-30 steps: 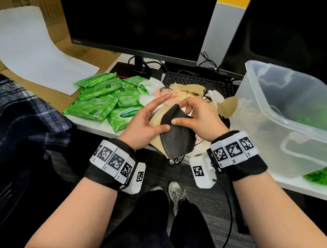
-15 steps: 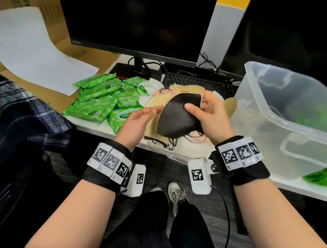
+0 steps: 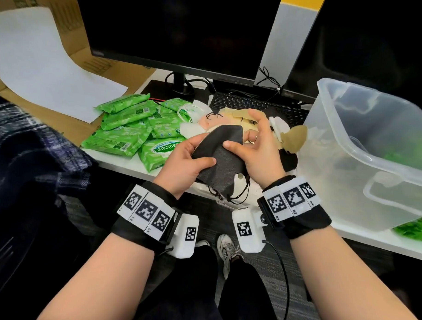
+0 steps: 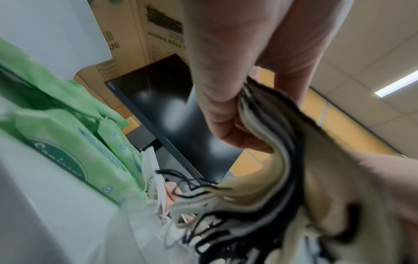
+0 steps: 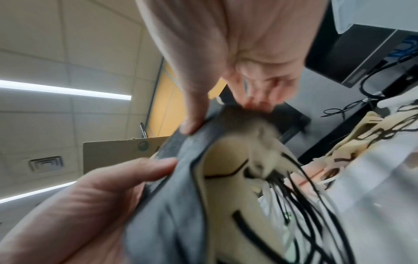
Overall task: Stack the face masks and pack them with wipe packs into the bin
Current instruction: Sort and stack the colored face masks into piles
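Observation:
A stack of face masks (image 3: 223, 160) with a dark grey one on top is held over the table's front edge. My left hand (image 3: 188, 162) grips its left side, thumb on top. My right hand (image 3: 255, 149) pinches the right side, thumb on the grey mask and fingers behind. The left wrist view shows the layered cream and black edges of the mask stack (image 4: 271, 142). In the right wrist view the grey mask (image 5: 181, 178) covers a cream one. Loose masks (image 3: 233, 115) lie behind the hands. Green wipe packs (image 3: 132, 130) sit to the left. The clear bin (image 3: 373, 151) stands at the right.
A monitor (image 3: 176, 29) and a keyboard (image 3: 252, 105) stand behind the masks. Cardboard with a white sheet (image 3: 41, 65) lies at the far left. A plaid cloth (image 3: 33, 149) is at the left edge. More green packs (image 3: 413, 229) show beside the bin's near corner.
The grey mask was lifted and turned by my right hand, then laid on the stack. Both hands have come down toward the table edge and now grip the stack together.

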